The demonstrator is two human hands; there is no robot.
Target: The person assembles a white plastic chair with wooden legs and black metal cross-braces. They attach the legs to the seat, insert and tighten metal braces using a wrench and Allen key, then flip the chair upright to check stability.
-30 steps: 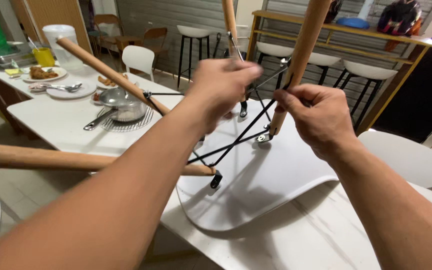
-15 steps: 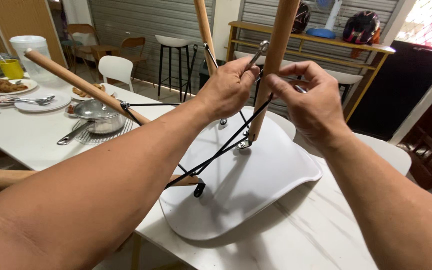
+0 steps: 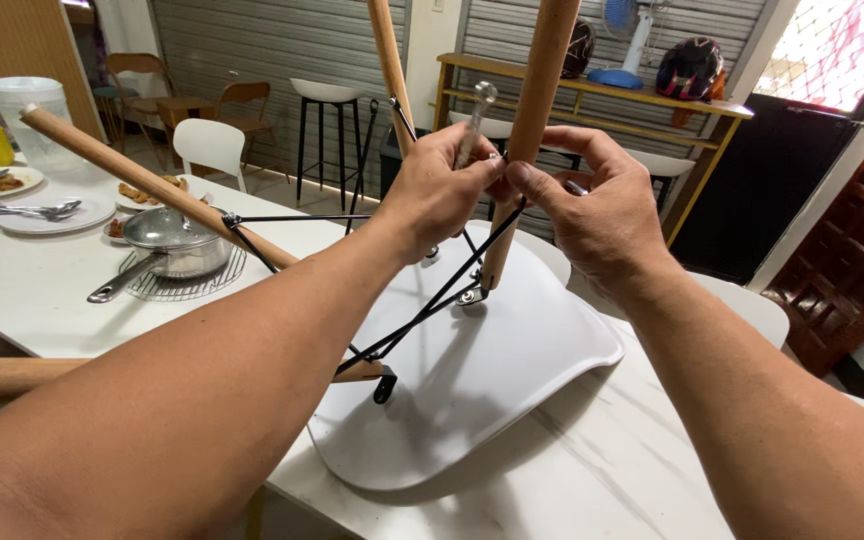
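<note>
Upturned white chair seat lies on the pale table, its near rim overhanging the table's front edge. Both hands meet at the upright wooden leg: the left hand is curled around a thin metal tool, the right hand pinches at the leg where black wire braces cross. Whatever the fingertips grip is hidden. Another leg slants toward the pan, leaving open tabletop on the right.
</note>
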